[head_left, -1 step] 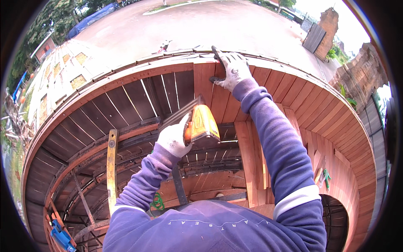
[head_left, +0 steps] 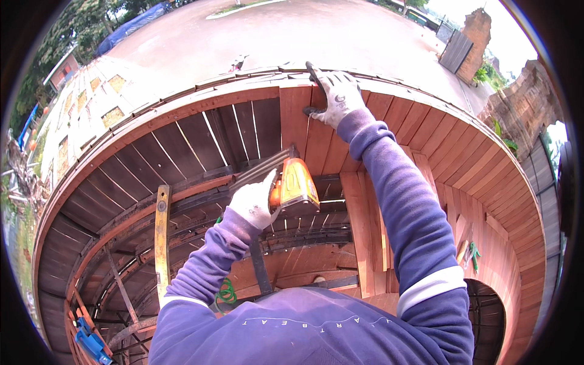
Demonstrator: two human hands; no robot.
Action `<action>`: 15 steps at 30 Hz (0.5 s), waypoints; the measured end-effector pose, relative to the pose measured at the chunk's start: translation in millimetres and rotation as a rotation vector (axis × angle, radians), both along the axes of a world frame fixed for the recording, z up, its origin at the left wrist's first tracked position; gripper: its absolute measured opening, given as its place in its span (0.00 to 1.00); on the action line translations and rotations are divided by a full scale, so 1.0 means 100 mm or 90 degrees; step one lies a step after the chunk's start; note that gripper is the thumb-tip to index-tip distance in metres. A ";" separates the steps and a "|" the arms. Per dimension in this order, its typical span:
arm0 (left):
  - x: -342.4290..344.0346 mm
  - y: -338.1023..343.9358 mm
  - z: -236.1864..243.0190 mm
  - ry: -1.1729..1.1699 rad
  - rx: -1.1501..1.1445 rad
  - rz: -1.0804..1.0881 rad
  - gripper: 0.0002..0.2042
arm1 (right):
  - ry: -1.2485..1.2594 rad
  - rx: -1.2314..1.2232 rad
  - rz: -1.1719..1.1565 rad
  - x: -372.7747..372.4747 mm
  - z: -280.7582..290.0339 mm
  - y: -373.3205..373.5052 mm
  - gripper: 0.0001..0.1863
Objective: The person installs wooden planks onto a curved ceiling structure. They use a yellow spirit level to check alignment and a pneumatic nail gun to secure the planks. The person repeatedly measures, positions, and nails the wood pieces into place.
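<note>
My left hand [head_left: 253, 201], in a white work glove, is closed round the grip of a yellow-orange nail gun [head_left: 297, 182]. The gun's nose meets the lower part of a reddish wooden plank [head_left: 295, 115], and its dark magazine slants down to the left. At the far edge my right hand [head_left: 338, 97], gloved in white with dark fingertips, presses on the plank ends with thumb and forefinger spread apart. Its other fingers reach over the outer rim. These planks lie side by side on a curved frame [head_left: 249, 95], running on to the right.
Left of the planks, dark older slats [head_left: 146, 149] show gaps. A yellow spirit level [head_left: 162, 237] stands against the inner frame. Near my body lies a coiled green hose [head_left: 226, 292]. Loose boards [head_left: 359, 237] lean at the right, and a blue tool [head_left: 91, 344] sits lower left.
The nail gun and my left hand have shifted very slightly relative to the planks. My right hand keeps its place on the plank ends.
</note>
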State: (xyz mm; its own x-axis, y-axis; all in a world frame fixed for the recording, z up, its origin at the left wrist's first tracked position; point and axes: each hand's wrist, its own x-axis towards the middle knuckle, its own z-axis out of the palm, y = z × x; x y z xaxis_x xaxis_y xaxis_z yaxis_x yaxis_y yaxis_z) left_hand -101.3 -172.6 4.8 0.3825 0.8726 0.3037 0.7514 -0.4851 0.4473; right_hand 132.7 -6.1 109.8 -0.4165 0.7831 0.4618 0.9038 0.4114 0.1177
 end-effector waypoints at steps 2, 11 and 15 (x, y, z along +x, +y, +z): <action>0.02 -0.06 -0.35 0.164 -0.067 -0.022 0.34 | -0.014 0.001 -0.003 -0.05 -0.02 -0.03 0.54; 0.34 0.01 -0.88 0.340 -0.136 -0.050 0.29 | -0.038 0.035 -0.006 -0.04 -0.11 0.07 0.54; 0.35 0.13 -0.92 0.351 -0.134 -0.038 0.32 | -0.036 0.072 -0.002 0.00 -0.14 0.08 0.53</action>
